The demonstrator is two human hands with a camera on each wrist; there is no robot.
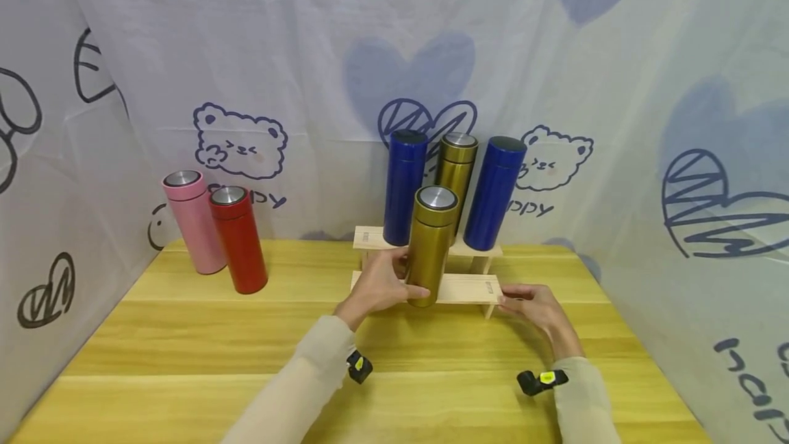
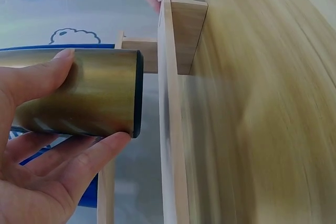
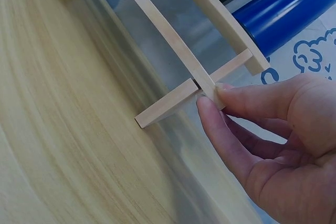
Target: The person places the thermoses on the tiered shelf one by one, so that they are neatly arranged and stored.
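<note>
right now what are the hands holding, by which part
The left hand grips the front gold bottle near its base; the right hand pinches the lower shelf by its right end.

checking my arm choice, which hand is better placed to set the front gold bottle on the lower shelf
Probably the left hand: it grips the front gold bottle, base raised off the lower shelf. The right hand pinches that shelf's right end.

Left hand [image 1: 381, 285] curved in grip, right hand [image 1: 537, 305] pinching; arms [image 1: 308, 375] extended forward.
</note>
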